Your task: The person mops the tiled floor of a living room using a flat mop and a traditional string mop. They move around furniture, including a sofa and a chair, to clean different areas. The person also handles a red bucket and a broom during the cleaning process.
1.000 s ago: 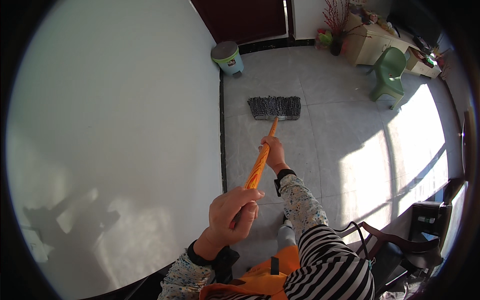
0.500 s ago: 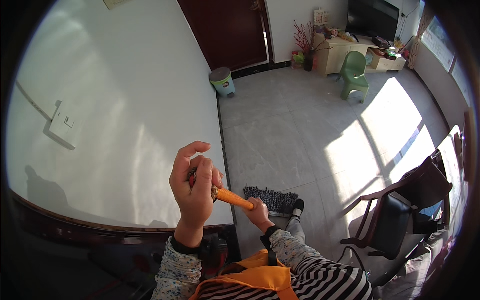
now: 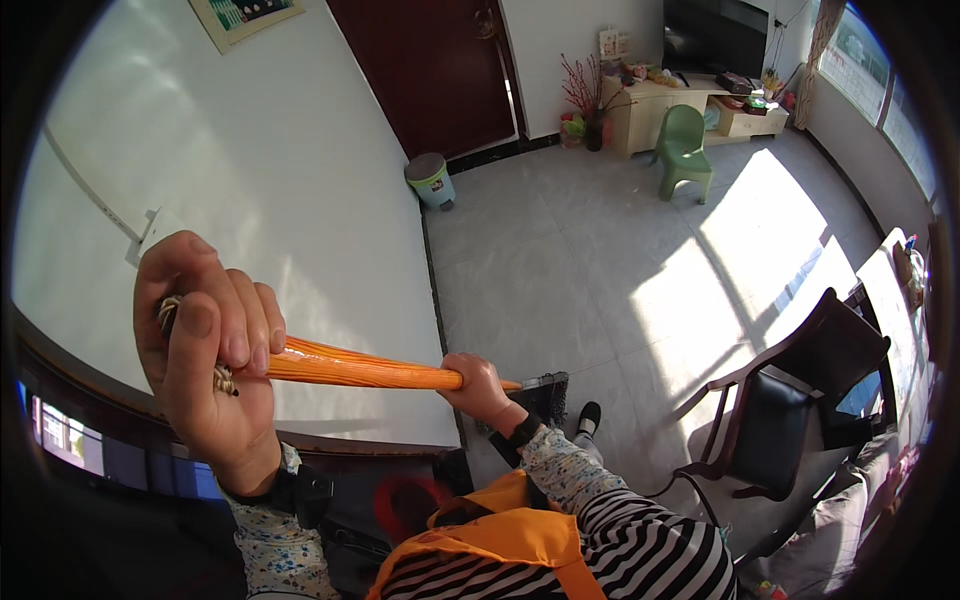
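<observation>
With the left hand (image 3: 210,345) curled round the orange handle (image 3: 360,366) at its top, right hand (image 3: 480,388) gripping lower down, the dark mop head (image 3: 546,400) by the black shoe (image 3: 590,417) likely wants pressing flat.

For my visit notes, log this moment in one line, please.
left fingers: around orange handle, top end | right fingers: around it, lower | mop head: beside black shoe

A green plastic chair (image 3: 684,140) is set in front of a pale cabinet (image 3: 638,122), on which a black television (image 3: 714,38) is placed. Left of the chair, red branches (image 3: 583,88) are held in a dark vase (image 3: 593,134); farther left, a lidded bin (image 3: 430,185) and a dark red door (image 3: 430,70) are seen. Right of and nearer than the chair, a dark armchair (image 3: 770,425) is placed.
</observation>
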Motion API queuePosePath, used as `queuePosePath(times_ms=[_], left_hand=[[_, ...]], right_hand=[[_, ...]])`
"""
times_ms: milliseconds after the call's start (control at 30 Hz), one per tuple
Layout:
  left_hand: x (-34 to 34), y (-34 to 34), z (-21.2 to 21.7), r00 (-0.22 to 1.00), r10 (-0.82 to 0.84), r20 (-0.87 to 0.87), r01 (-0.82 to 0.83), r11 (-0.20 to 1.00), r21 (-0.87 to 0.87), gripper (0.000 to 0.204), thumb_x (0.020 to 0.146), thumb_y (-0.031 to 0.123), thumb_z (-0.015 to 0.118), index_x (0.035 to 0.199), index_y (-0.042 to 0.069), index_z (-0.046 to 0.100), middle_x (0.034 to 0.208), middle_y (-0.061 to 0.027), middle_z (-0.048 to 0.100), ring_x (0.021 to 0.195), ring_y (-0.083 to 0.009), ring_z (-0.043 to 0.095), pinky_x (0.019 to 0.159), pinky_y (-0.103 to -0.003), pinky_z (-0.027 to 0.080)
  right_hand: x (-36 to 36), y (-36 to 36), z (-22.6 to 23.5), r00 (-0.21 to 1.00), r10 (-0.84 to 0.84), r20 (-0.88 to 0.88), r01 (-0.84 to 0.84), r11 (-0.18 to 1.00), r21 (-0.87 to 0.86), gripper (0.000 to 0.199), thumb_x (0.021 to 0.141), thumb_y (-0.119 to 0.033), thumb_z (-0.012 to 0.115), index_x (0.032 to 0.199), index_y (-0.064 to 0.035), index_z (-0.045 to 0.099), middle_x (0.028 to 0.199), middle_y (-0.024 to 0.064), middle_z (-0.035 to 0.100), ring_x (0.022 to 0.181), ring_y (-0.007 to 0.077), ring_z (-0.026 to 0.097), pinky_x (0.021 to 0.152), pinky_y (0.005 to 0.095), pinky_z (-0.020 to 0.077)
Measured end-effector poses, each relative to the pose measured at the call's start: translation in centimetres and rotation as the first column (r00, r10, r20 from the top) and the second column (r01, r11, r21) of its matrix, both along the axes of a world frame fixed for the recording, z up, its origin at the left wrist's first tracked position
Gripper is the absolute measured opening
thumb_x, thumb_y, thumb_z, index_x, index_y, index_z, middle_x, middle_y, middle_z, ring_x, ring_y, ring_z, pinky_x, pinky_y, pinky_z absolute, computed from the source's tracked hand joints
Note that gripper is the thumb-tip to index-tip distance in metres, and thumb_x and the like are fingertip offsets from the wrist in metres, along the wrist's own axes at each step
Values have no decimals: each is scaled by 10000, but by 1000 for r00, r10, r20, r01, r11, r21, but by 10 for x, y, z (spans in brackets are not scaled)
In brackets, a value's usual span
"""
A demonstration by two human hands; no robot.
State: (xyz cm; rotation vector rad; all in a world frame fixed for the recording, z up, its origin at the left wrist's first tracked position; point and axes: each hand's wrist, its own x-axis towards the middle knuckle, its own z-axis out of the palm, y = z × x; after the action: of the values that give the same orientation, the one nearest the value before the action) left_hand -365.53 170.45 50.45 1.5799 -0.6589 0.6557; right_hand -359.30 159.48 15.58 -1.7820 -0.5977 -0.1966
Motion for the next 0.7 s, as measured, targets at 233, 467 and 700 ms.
queuePosePath(times_ms=[233, 467, 700], left_hand=[[55, -43, -8, 963, 30, 268, -57, 994, 95, 224, 998, 244, 539, 1061, 30, 522, 631, 24, 451, 481, -61, 390, 510, -202, 346], [222, -99, -144, 993, -107, -46, 113, 978, 176, 258, 850, 43, 691, 1027, 47, 503, 653, -44, 632, 554, -197, 638, 607, -381, 566], [370, -157, -318, 988, -9, -154, 56, 951, 303, 141, 865, -49, 611, 997, -7, 582, 748, -94, 621, 619, -198, 605, 622, -320, 528]], right_hand=[[164, -43, 31, 925, -56, 375, 55, 998, 13, 239, 773, -154, 783, 747, -120, 547, 647, 41, 559, 617, 271, 557, 649, 380, 426], [376, -130, -61, 932, -141, 333, 209, 962, -176, 253, 776, -221, 798, 766, -126, 564, 697, 13, 591, 742, 248, 606, 769, 390, 433], [523, -183, -198, 929, -369, 19, 348, 857, -381, 291, 783, -275, 796, 961, -127, 618, 966, 44, 673, 1041, 289, 603, 918, 445, 422]])
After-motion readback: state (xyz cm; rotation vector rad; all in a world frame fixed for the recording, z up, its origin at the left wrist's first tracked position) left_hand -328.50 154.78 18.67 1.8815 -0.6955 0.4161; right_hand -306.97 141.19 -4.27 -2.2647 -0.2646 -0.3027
